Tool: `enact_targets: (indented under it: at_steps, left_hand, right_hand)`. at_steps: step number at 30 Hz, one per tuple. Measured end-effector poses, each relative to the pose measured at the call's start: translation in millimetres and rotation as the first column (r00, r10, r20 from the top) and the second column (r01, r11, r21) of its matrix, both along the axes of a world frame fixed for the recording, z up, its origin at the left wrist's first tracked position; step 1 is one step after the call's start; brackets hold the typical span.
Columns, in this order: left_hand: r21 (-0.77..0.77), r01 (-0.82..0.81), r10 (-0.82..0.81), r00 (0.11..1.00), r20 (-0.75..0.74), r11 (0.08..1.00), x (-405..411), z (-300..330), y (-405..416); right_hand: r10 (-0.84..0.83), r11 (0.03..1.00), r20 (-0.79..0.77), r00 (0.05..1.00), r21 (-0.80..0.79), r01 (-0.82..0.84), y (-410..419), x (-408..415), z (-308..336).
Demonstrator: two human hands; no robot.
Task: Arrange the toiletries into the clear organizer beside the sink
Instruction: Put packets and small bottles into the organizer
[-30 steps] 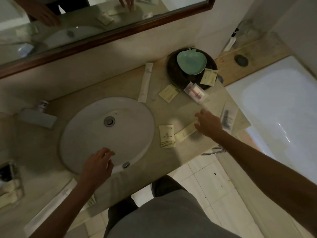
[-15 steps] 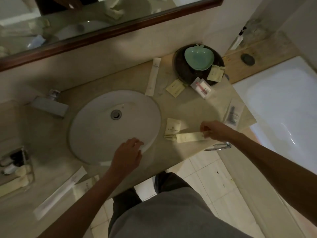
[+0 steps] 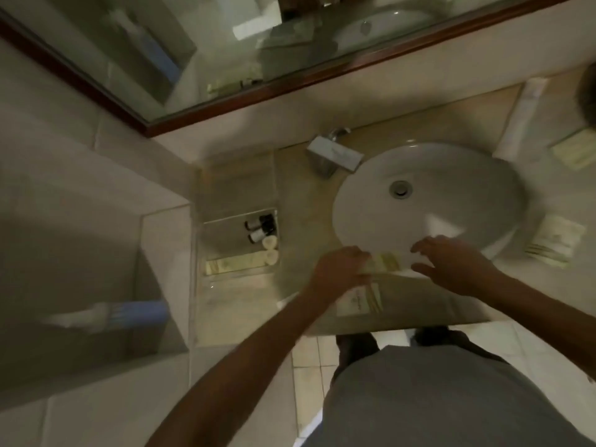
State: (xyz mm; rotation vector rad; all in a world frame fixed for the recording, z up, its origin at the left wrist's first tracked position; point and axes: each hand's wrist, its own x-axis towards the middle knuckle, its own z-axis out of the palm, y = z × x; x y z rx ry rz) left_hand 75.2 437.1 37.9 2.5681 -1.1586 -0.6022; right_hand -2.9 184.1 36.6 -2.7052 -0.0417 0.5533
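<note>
The clear organizer (image 3: pixel 239 214) stands on the counter left of the sink (image 3: pixel 429 195). It holds two dark small bottles (image 3: pixel 259 228), white rolled items (image 3: pixel 270 248) and a long cream packet (image 3: pixel 232 263). My left hand (image 3: pixel 340 267) pinches the left end of a long cream packet (image 3: pixel 385 262) over the sink's front rim. My right hand (image 3: pixel 451 262) hovers by the packet's right end with fingers loosely spread. A square cream packet (image 3: pixel 359 300) lies on the counter beside my left forearm.
Right of the sink lie a cream packet (image 3: pixel 554 241), a long white packet (image 3: pixel 524 117) and another cream sachet (image 3: pixel 575 153). The tap (image 3: pixel 333 153) sits behind the sink under the mirror (image 3: pixel 225 43). A tiled ledge with a blue-and-white item (image 3: pixel 122 312) lies at the left.
The view has swung left, bringing the organizer into sight. The long packet moved from the counter right of the sink to its front rim and passed from my right hand to my left.
</note>
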Motion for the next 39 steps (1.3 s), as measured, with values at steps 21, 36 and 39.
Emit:
enact_targets:
  at_steps: [21,36,39]
  left_hand:
    - [0.094,-0.352,0.346,0.935,0.076,0.931,143.2,-47.0,294.0]
    - [0.019,-0.504,0.482,0.836,0.263,0.864,132.7,-36.8,346.1]
    - [0.050,-0.475,0.450,0.858,0.248,0.879,133.4,-41.6,334.4]
  right_hand:
    - [0.029,0.929,0.005,1.000,-0.370,-0.025,93.6,8.7,-31.8]
    - [-0.003,0.965,-0.008,1.000,-0.262,0.001,118.4,13.3,-45.0]
    - [0.005,0.966,-0.002,1.000,-0.259,-0.006,121.4,16.0,-46.0]
